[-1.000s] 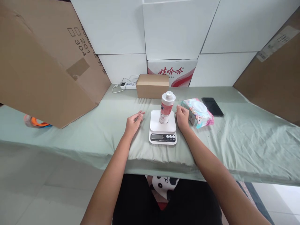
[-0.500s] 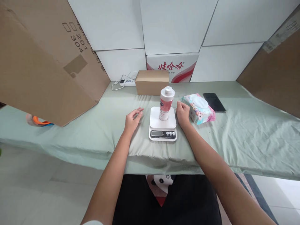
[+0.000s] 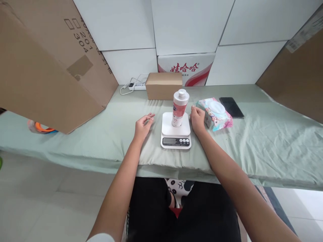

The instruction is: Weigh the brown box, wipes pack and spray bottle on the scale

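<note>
A white and pink bottle (image 3: 180, 108) with a white cap stands upright on a white kitchen scale (image 3: 176, 134) on the green-sheeted surface (image 3: 264, 134). My left hand (image 3: 142, 125) rests on the sheet left of the scale, fingers loosely curled and empty. On the scale's right side is my right hand (image 3: 197, 120), fingers bent, holding nothing, close to the scale's edge and next to a pack of wet wipes (image 3: 214, 113).
A small brown carton (image 3: 164, 86) and a red-and-white printed box (image 3: 188, 69) sit behind the scale. A black phone (image 3: 231, 107) lies right of the wipes. A power strip with cable (image 3: 135, 86) is at the back. Large cardboard boxes (image 3: 47, 64) flank both sides.
The view has shifted slightly. My left hand's fingers have curled a little more. The bottle, the scale and my right hand stay where they were.
</note>
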`<state>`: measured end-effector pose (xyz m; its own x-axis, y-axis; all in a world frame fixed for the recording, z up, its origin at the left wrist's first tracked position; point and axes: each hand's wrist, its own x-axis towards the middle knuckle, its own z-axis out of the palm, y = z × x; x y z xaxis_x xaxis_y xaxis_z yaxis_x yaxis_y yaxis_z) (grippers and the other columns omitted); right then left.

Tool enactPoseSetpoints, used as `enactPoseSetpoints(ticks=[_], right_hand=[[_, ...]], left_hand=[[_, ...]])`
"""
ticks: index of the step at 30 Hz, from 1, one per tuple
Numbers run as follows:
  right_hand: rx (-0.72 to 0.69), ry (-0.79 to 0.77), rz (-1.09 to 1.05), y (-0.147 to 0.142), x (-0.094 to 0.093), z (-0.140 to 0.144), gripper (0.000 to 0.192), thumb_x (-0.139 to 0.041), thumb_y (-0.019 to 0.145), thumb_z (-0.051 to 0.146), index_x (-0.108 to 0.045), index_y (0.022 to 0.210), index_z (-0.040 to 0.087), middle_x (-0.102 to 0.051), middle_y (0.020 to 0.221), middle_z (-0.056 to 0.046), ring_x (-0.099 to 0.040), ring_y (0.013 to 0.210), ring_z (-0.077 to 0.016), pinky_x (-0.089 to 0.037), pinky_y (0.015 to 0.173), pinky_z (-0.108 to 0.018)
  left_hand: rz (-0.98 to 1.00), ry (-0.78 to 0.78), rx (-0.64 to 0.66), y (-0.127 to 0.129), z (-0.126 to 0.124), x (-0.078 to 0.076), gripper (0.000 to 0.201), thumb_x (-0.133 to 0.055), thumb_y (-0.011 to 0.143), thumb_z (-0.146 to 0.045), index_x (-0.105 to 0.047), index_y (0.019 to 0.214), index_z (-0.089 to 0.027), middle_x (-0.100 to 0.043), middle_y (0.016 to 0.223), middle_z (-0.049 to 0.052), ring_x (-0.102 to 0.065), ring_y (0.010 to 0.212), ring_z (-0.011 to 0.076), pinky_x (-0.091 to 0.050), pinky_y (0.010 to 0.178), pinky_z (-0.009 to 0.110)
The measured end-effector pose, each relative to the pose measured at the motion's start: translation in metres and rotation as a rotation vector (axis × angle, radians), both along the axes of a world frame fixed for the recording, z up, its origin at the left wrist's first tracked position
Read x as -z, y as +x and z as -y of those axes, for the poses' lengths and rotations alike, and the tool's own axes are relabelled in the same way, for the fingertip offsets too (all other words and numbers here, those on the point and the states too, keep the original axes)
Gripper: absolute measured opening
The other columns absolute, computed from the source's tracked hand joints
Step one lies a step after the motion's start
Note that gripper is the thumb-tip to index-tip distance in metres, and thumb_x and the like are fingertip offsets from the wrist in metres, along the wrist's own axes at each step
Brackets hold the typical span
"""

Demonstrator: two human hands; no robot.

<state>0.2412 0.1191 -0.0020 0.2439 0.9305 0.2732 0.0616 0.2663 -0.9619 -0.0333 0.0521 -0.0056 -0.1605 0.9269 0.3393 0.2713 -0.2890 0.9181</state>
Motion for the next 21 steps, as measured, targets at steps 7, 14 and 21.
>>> enactPoseSetpoints(ticks=[7, 14, 21], right_hand=[[-0.009, 0.0, -0.044, 0.0005, 0.0011, -0.0031, 0.073, -0.064, 0.08, 0.087, -0.027, 0.061, 0.027, -0.024, 0.055, 0.006, -0.021, 0.054, -0.0106, -0.014, 0.049, -0.031], [-0.016, -0.019, -0.02, 0.0006, -0.0005, -0.0022, 0.069, -0.064, 0.086, 0.08, -0.026, 0.062, 0.026, -0.026, 0.053, 0.006, -0.022, 0.053, -0.0102, -0.016, 0.048, -0.03], [-0.019, -0.001, -0.003, 0.0005, -0.0014, -0.0008, 0.069, -0.062, 0.088, 0.079, -0.026, 0.062, 0.026, -0.026, 0.054, 0.006, -0.023, 0.052, -0.0102, -0.017, 0.048, -0.03]], left_hand=[[-0.025, -0.007, 0.003, -0.0007, -0.0012, 0.0011, 0.026, -0.065, 0.093, -0.046, -0.063, 0.081, -0.024, -0.081, 0.127, 0.014, -0.063, 0.143, 0.028, -0.045, 0.124, 0.047], [0.003, -0.012, -0.01, -0.0007, -0.0022, 0.0012, 0.028, -0.067, 0.093, -0.047, -0.062, 0.077, -0.024, -0.081, 0.126, 0.014, -0.063, 0.143, 0.0282, -0.044, 0.125, 0.047], [0.022, -0.007, -0.019, 0.0016, -0.001, -0.0023, 0.029, -0.07, 0.09, -0.048, -0.063, 0.075, -0.024, -0.082, 0.122, 0.014, -0.065, 0.14, 0.0307, -0.046, 0.123, 0.048]])
